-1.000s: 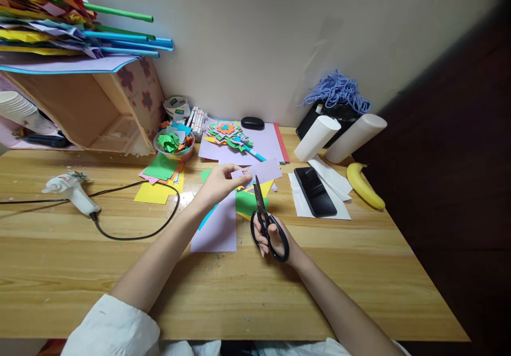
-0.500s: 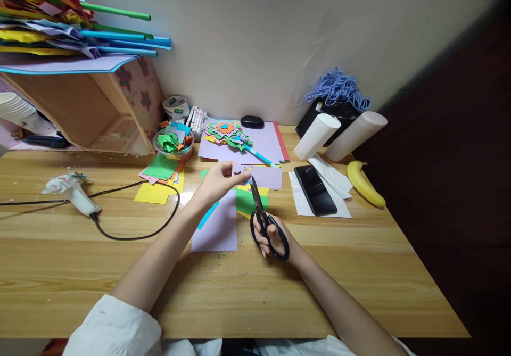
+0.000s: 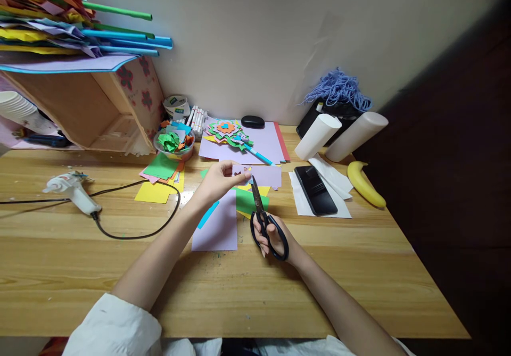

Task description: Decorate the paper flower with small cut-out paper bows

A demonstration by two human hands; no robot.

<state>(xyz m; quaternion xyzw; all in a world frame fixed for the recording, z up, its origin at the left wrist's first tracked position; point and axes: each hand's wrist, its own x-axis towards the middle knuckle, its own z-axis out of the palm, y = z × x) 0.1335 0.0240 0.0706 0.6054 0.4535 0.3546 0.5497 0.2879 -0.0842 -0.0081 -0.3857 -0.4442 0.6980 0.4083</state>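
Observation:
My left hand [image 3: 219, 183] is closed, its thumb and fingers pinching a small piece of pale paper [image 3: 250, 179], mostly hidden by the fingertips. In my right hand [image 3: 275, 236] is a pair of black-handled scissors [image 3: 261, 212], fingers through the loops, blades pointing up and away with the tips close to the pinched paper. The blades look nearly closed. Behind the fingertips lies a purple paper strip [image 3: 267, 176]. Beneath the hands are a green sheet [image 3: 252, 200] and a purple sheet [image 3: 221, 233] with a blue strip [image 3: 207, 215] on it.
A white glue gun [image 3: 75, 192] with a looped black cord lies left. Coloured paper squares [image 3: 159, 165] and a tub of scraps [image 3: 174, 142] stand nearby. Layered paper flowers [image 3: 229, 132] lie at the back. A phone [image 3: 315, 190] and banana [image 3: 364, 184] are on the right.
A small purple scrap now shows at the lower edge of the purple strip. Both hands and the scissors have stayed almost in place.

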